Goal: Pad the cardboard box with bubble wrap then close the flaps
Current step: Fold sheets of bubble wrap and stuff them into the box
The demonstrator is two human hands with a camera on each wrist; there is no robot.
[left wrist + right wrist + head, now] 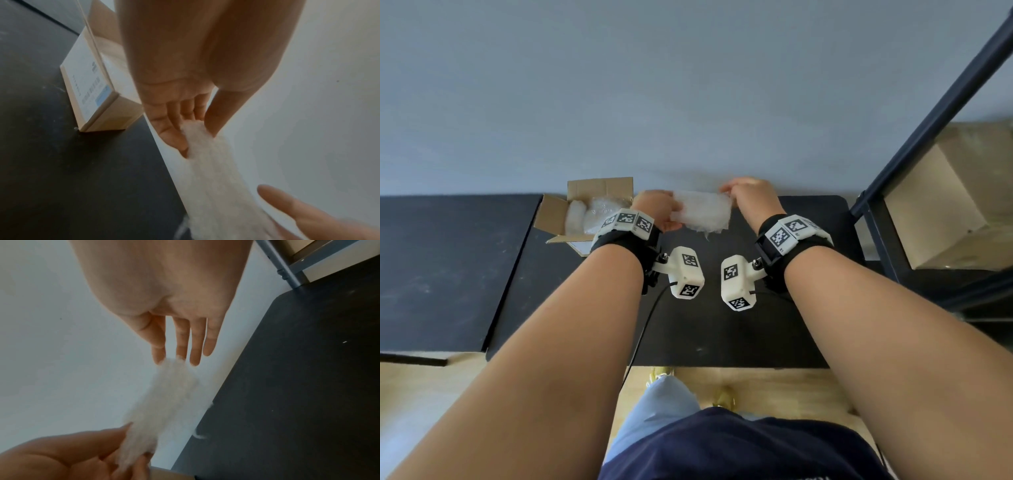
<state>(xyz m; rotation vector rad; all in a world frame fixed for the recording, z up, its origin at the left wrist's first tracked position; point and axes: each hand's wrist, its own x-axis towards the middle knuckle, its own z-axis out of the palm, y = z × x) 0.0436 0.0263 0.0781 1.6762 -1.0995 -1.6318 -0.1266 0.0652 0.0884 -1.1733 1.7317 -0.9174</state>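
At the left of centre in the head view, an open cardboard box (585, 214) stands on the black counter (722, 329), its flaps raised and bubble wrap (594, 214) already lying inside. Just right of it, one end of a bubble wrap sheet (702, 214) is pinched by the left hand (657, 212). The sheet is held stretched above the counter, its other end pinched by the right hand (751, 195). At the far right, a dark metal shelf frame (887, 192) is seen.

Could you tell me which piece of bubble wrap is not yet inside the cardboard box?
The flat sheet stretched between the left hand and right hand, above the black table. The other pieces already lie inside the open cardboard box.
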